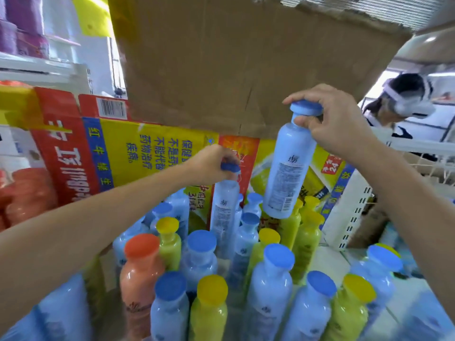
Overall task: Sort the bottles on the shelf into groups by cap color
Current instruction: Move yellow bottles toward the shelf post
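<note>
Behind the shelf (328,260) I face a torn brown cardboard sheet (221,57) above a red-and-yellow printed carton flap (138,148). To my left, white racking (37,67) carries purple packs (22,23), with orange packs (27,193) lower down. By the shelf's right edge stands a white perforated upright (349,205). Beyond it is a person (406,82) in a white headset (413,104), under a ribbed grey ceiling (369,11).

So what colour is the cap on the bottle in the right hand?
Blue cap on a pale blue bottle; head view shows it best.
</note>
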Demonstrator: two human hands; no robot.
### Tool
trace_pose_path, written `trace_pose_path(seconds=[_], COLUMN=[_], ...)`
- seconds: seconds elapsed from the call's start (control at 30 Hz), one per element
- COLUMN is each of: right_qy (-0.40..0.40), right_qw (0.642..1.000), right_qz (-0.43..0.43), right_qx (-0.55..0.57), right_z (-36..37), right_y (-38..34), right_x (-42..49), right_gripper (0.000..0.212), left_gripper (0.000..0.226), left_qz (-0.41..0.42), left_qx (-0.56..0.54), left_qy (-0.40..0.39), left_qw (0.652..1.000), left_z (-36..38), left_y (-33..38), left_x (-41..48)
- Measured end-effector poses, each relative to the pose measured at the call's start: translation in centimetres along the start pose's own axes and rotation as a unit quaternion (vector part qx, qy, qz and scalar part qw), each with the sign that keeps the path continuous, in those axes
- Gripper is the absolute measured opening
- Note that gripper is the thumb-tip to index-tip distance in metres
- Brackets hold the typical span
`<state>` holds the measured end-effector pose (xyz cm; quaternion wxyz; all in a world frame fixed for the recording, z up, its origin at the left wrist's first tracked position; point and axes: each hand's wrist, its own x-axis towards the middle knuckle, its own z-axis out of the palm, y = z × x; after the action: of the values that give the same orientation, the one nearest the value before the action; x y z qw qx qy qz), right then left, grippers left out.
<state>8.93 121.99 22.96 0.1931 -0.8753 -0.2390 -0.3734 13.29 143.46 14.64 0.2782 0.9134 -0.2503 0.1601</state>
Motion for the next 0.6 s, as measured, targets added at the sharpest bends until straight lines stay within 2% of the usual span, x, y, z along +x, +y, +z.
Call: trace_pose_path(seconds=[0.17,0.33,0.47,0.6], right_qy=[-0.019,-0.044,-0.061,-0.071], right_qw=[1.0,0.999,0.998,0.997], right_qz=[0.007,0.009,0.006,0.004], right_qx=[-0.011,-0.005,0.005,0.009], right_z=[0.1,0.6,0.9,1.3], right_y=[1.1,1.7,2.1,2.5], right_x=[-0.1,-0.3,-0.3,-0.2], right_gripper=[0.031,0.031,0.03,0.029], left_gripper=[0.037,0.04,0.04,0.039], left_qz=[-0.009,-0.042,-0.069,-0.076], left_qx=[0.01,-0.007,-0.017,-0.021], left_qy=[-0.093,-0.145,-0.17,-0.164], left_qw=[0.996,0.988,0.983,0.983], left_z=[2.9,5.3,6.7,7.3], left_y=[-1.3,-2.6,-3.1,-3.2], left_x=[-0.2,-0.3,-0.5,-0.5])
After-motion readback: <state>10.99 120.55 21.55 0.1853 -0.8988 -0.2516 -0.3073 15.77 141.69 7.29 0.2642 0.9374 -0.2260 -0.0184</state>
